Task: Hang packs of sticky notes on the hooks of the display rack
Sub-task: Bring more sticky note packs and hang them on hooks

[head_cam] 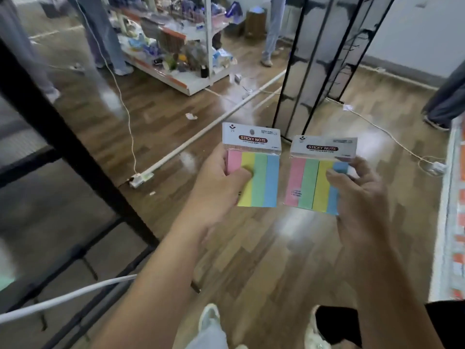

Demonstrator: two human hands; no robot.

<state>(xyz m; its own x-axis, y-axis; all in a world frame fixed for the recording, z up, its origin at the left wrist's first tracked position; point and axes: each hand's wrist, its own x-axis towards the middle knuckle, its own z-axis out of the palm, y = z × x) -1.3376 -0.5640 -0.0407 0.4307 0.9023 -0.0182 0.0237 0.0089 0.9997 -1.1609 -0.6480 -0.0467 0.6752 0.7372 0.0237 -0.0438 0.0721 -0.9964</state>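
Fingers (pixel 240 173) round left pack (pixel 259 182), right pack (pixel 308 183)

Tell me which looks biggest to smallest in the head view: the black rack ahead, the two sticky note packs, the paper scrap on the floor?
1. black rack ahead
2. left pack and right pack: they look alike, so a tie
3. paper scrap, though it lies farther off

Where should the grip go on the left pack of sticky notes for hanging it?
Probably low on the coloured pad, coming from below-left, as the left hand holds the left pack, thumb on the front. That leaves the grey header card and its hang hole at the top clear for hanging.
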